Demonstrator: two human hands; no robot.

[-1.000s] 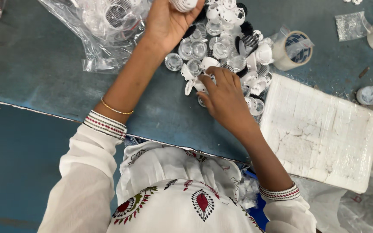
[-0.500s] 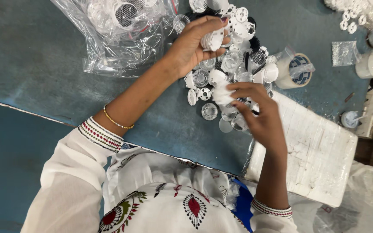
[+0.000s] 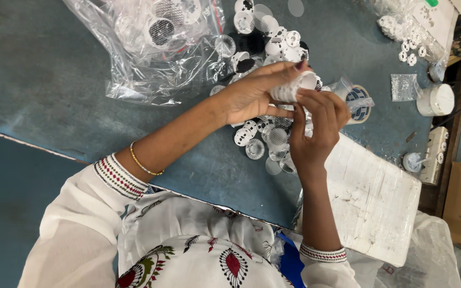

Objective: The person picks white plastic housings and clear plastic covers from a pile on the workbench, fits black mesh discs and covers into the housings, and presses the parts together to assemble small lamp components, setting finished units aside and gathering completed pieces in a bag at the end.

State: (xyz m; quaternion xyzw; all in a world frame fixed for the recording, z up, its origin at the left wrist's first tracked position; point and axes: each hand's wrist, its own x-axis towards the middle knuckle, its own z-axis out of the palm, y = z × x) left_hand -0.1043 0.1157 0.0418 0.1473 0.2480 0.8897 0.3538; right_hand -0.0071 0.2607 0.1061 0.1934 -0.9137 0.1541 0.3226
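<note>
left hand (image 3: 254, 96) grips white ribbed cup (image 3: 293, 87); right hand (image 3: 316, 125) fingertips pinch its rim, possibly pressing something in.

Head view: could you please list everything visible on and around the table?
White ribbed part: one, held between both hands.
Small round parts: many, white and clear, heaped on the table under the hands.
Clear plastic bag: one, holding round parts, upper left.
Small bag of white pieces: one, upper right.
White foam block: one, lower right.
White jar: one, right edge.
Table: one, blue-grey.
Left hand: grips the part.
Right hand: fingers on the part.
</note>
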